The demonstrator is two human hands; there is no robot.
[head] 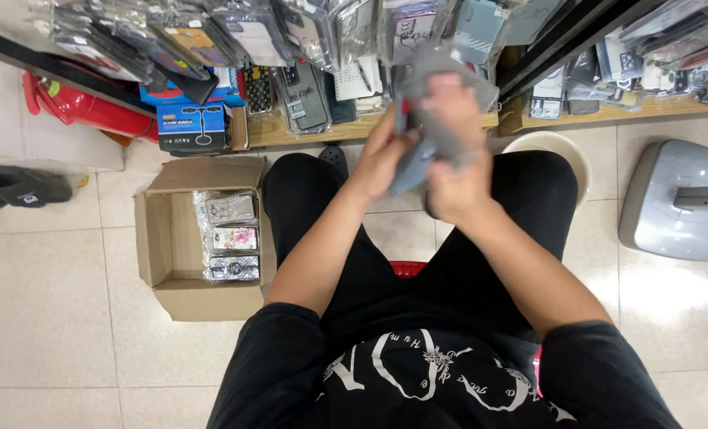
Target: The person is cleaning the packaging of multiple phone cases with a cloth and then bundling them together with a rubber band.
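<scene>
Both of my hands are raised in front of the wooden shelf (pixel 306 131), gripping a grey cloth (pixel 437 67) that is blurred with motion. My left hand (pixel 386 155) pinches its lower left part, where a dark flat item, perhaps a phone case, shows between the fingers. Over the cloth's right side my right hand (pixel 459 171) is closed, knuckles toward me. I sit on a red stool (pixel 406 268) in black clothes.
An open cardboard box (pixel 167 238) with packaged phone cases (pixel 231 237) stands on the tile floor at my left knee. Many bagged cases hang above the shelf. A red fire extinguisher (pixel 84 107) lies far left, and a grey machine base (pixel 680 199) stands right.
</scene>
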